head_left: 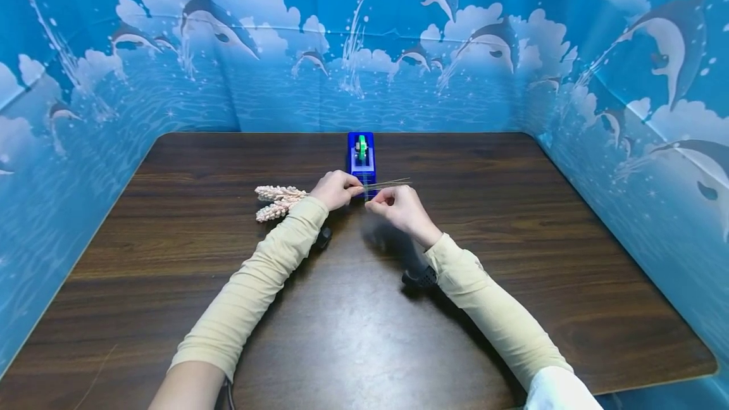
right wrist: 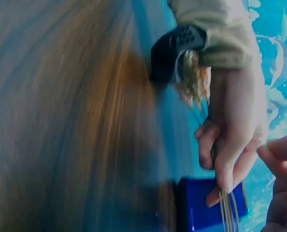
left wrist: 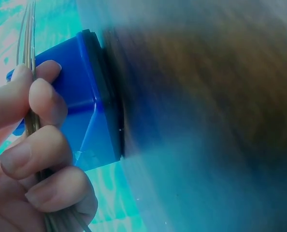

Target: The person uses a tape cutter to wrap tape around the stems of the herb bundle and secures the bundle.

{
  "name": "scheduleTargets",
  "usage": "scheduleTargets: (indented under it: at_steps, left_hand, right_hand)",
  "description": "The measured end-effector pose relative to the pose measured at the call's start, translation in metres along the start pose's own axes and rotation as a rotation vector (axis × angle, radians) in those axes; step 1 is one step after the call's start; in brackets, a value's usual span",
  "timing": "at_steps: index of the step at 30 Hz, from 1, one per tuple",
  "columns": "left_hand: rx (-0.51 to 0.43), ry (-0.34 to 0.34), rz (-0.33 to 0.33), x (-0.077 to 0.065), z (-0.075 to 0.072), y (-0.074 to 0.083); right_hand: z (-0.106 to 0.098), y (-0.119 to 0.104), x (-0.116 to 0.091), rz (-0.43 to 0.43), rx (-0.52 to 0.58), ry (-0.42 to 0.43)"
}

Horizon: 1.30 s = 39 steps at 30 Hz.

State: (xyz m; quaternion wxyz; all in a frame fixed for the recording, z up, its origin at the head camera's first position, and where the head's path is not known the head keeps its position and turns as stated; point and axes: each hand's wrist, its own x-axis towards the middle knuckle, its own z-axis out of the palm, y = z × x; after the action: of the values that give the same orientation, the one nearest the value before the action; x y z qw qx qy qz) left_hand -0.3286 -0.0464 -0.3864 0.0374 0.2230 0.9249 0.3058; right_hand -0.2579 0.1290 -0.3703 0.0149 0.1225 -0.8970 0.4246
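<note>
My left hand grips the thin brown stems of a bunch of flower sprigs, its fingers curled round them in the left wrist view. The pale pink, knobbly heads lie to the left of that hand. The stems' bare ends point right, across the front of a blue tape dispenser with a green tape roll. Just right of the dispenser's front, my right hand has thumb and forefinger together. They pinch what looks like the end of a clear tape strip, faint in the head view.
The dispenser stands at the far edge of a dark wood table. A blue curtain with dolphins surrounds the table's back and sides. Black wrist devices hang below both sleeves. A thin strand lies at the near left.
</note>
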Motion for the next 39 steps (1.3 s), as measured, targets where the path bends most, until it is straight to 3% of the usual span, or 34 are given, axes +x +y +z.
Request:
scheduleTargets:
  at_steps: [11,17,24,30,39]
  left_hand:
    - [0.019,0.007,-0.034,0.006,-0.003,0.001]
    - [0.092,-0.001,-0.015,0.003,-0.005,-0.001]
    - [0.108,-0.148,0.041,-0.011,-0.017,-0.009]
    - [0.067,-0.276,0.104,-0.017,-0.024,-0.009]
    - [0.024,-0.301,0.078,-0.019,-0.032,-0.008]
  right_hand:
    - [-0.002,-0.004,-0.004,-0.032,0.048,-0.043]
    - [-0.007,0.003,0.003,-0.041,0.168,-0.173]
    - [-0.012,0.01,0.019,-0.129,0.295,-0.321]
    - [-0.016,0.017,0.031,-0.174,0.302,-0.379]
    - [-0.025,0.03,0.03,-0.038,0.338,-0.574]
